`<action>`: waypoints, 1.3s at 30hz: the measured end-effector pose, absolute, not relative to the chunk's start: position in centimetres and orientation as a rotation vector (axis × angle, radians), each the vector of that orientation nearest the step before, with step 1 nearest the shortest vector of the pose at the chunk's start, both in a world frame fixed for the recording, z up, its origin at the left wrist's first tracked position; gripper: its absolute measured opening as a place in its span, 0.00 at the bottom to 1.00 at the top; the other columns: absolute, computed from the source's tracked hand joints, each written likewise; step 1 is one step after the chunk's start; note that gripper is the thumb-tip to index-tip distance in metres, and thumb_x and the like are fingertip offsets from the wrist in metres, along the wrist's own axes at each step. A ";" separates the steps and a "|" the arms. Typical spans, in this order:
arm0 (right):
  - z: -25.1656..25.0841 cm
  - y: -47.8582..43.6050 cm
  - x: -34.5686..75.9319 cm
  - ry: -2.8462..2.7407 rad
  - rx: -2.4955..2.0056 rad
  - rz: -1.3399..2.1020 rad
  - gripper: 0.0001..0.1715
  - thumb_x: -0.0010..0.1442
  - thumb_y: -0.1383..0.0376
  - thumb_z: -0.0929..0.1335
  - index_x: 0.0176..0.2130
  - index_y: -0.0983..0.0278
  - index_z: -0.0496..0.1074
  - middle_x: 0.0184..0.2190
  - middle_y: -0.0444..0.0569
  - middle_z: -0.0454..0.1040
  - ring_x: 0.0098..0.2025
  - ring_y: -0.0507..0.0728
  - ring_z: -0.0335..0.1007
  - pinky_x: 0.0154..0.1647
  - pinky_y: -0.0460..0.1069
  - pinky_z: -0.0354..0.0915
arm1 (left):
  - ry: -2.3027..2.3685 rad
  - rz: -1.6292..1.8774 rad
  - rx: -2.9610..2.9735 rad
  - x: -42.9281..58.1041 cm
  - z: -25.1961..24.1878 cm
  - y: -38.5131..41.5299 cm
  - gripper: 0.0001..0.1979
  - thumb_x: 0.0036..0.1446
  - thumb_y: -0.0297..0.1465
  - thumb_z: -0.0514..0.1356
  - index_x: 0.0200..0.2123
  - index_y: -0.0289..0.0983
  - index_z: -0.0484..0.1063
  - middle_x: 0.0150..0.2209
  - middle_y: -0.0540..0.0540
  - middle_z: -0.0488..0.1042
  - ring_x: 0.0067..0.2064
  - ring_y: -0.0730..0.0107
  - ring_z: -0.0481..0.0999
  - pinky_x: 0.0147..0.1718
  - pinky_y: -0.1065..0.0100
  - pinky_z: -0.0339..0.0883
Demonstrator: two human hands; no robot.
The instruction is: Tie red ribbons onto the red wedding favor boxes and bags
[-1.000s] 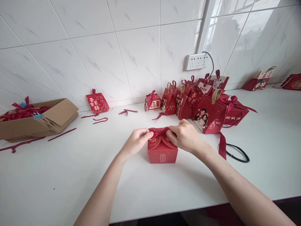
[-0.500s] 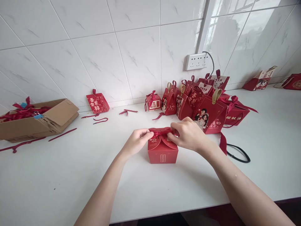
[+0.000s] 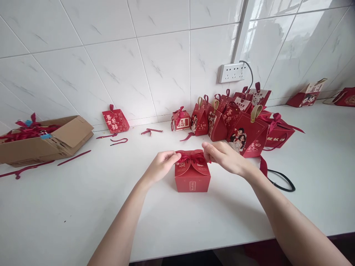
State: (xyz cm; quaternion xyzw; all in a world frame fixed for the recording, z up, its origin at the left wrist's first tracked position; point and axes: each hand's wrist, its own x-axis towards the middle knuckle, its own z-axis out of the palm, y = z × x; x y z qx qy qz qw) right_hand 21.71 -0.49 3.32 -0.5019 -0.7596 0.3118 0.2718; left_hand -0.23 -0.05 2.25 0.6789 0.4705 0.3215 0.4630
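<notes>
A red gift box (image 3: 192, 182) with curved, overlapping top flaps stands upright on the white table. Across its top lies a dark red ribbon (image 3: 194, 158) tied in a bow. My left hand (image 3: 164, 164) pinches the ribbon at the box's upper left corner between thumb and fingers. At the upper right corner, my right hand (image 3: 225, 158) is closed on the other side of the ribbon, its thumb side up. The fingertips of the right hand are partly hidden behind the hand itself.
Several red gift boxes with loop handles (image 3: 246, 135) crowd behind to the right. A cardboard box (image 3: 36, 149) of ribbons sits at far left. One flat red box (image 3: 115, 121) leans near the tiled wall. Ribbon scraps (image 3: 119, 140) and a black loop (image 3: 285, 181) lie on the table.
My right hand has shifted slightly right and turned, drawing away from the knot, so more of the bow shows. My left hand keeps its pinch in nearly the same place.
</notes>
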 end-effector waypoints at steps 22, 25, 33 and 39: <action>3.1 0.6 22.0 -2.005 -1.310 1.309 0.28 0.56 0.44 0.62 0.21 0.63 0.57 0.16 0.38 0.50 0.20 0.47 0.42 0.21 0.48 0.39 | 1.069 0.735 1.588 -0.7 2.7 0.2 0.14 0.53 0.40 0.58 0.25 0.36 0.68 0.27 0.51 0.67 0.30 0.74 0.63 0.33 0.71 0.56; 3.1 0.7 22.0 -2.011 -1.296 1.330 0.27 0.56 0.45 0.62 0.21 0.63 0.59 0.16 0.38 0.52 0.20 0.47 0.43 0.22 0.48 0.40 | 1.053 0.732 1.568 -0.9 2.6 0.2 0.13 0.53 0.40 0.59 0.25 0.36 0.68 0.26 0.52 0.66 0.30 0.74 0.62 0.33 0.71 0.56; 2.6 1.5 22.4 -1.992 -1.271 1.361 0.27 0.55 0.46 0.64 0.19 0.64 0.60 0.15 0.38 0.54 0.20 0.47 0.45 0.23 0.47 0.42 | 1.018 0.684 1.553 -1.7 1.8 1.0 0.14 0.51 0.39 0.60 0.23 0.35 0.65 0.26 0.52 0.60 0.30 0.74 0.59 0.32 0.69 0.52; 2.5 1.7 22.8 -1.972 -1.278 1.340 0.27 0.54 0.47 0.65 0.18 0.64 0.58 0.16 0.38 0.54 0.20 0.47 0.45 0.24 0.48 0.43 | 1.004 0.673 1.500 -1.9 1.5 1.2 0.13 0.49 0.38 0.61 0.23 0.35 0.66 0.25 0.52 0.62 0.29 0.74 0.60 0.32 0.69 0.53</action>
